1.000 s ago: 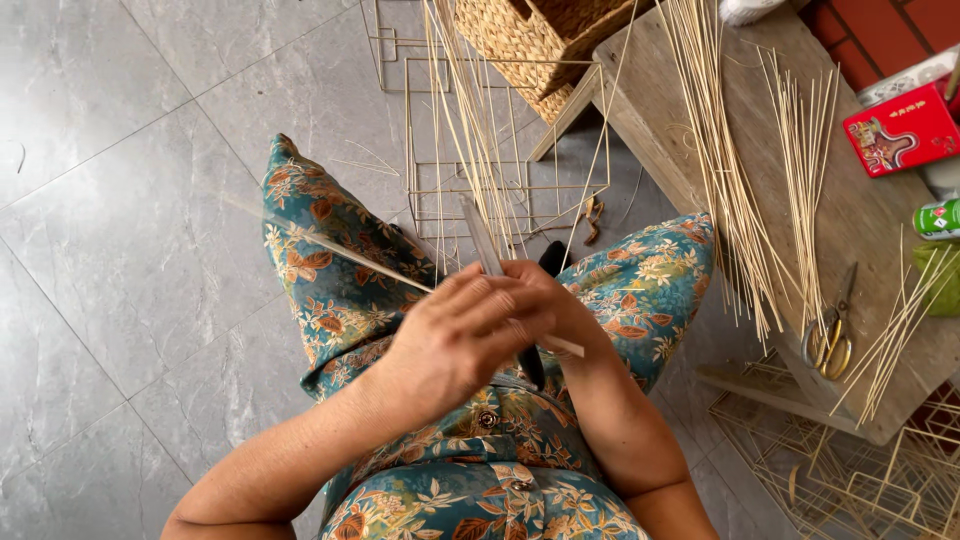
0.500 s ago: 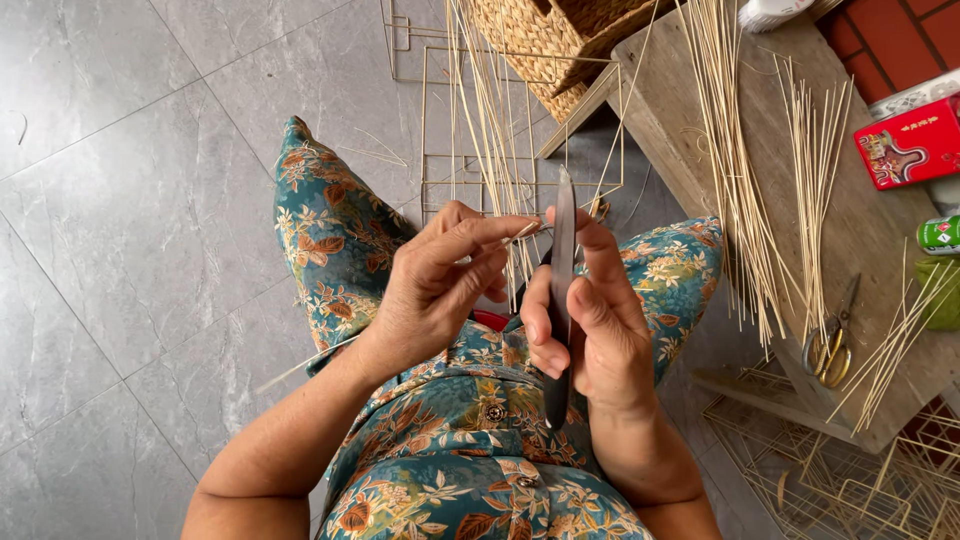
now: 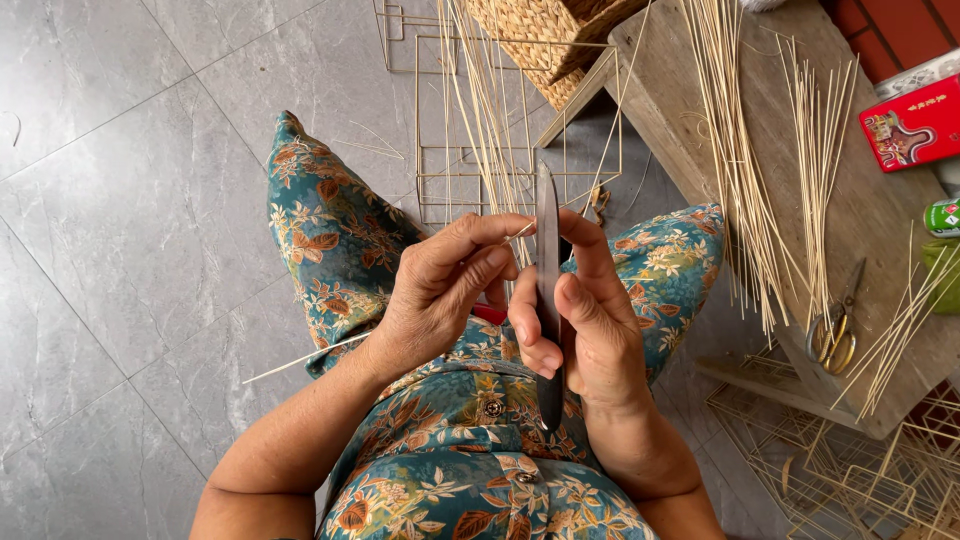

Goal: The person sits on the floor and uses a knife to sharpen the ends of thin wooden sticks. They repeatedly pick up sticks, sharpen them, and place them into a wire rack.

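My right hand grips a long dark knife held upright, blade pointing away from me. My left hand pinches a thin pale bamboo strip whose tail runs down to the left past my wrist; its upper end meets the blade between my fingers. Both hands hover over my lap, which is covered by a teal floral dress. A small red thing shows under my left hand, mostly hidden.
A wooden bench at right carries bundles of bamboo sticks, scissors, a red box. A woven basket and stick frames stand ahead on the grey tiled floor; more frames lie lower right.
The knife was swung from lying low across my lap to standing upright. My hands rose and the strip's tail now points down-left.
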